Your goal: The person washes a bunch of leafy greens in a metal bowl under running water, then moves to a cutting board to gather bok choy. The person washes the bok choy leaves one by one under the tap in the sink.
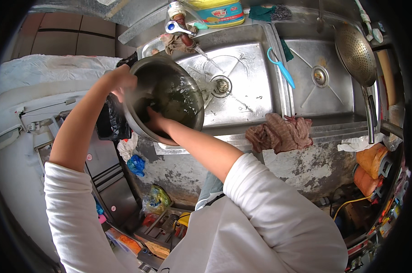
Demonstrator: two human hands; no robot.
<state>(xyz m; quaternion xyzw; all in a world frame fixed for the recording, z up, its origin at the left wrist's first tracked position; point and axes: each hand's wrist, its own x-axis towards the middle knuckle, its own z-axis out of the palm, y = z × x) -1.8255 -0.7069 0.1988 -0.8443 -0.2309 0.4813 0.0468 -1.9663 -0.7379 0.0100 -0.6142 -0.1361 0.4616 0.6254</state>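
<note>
A large round stainless-steel pot [198, 116] is tipped toward the left sink basin [250, 112]. My left hand [124, 82], slightly blurred, grips its left rim. Inside the pot is my right hand [156, 119], down against the inner wall by the murky water [175, 99]; its fingertips are hard to make out in the dark. Water spills over the right rim and runs to the sink drain [222, 86]. A thin stream also falls from the tap [188, 40] above. Small dark scraps lie scattered on the sink floor.
A blue-handled peeler [285, 73] lies across the divider between the basins. A brown cloth [281, 133] drapes over the front edge. At right rests a perforated metal ladle [357, 56]. A yellow detergent jug [219, 13] stands behind; a black plastic bag [114, 119] hangs left.
</note>
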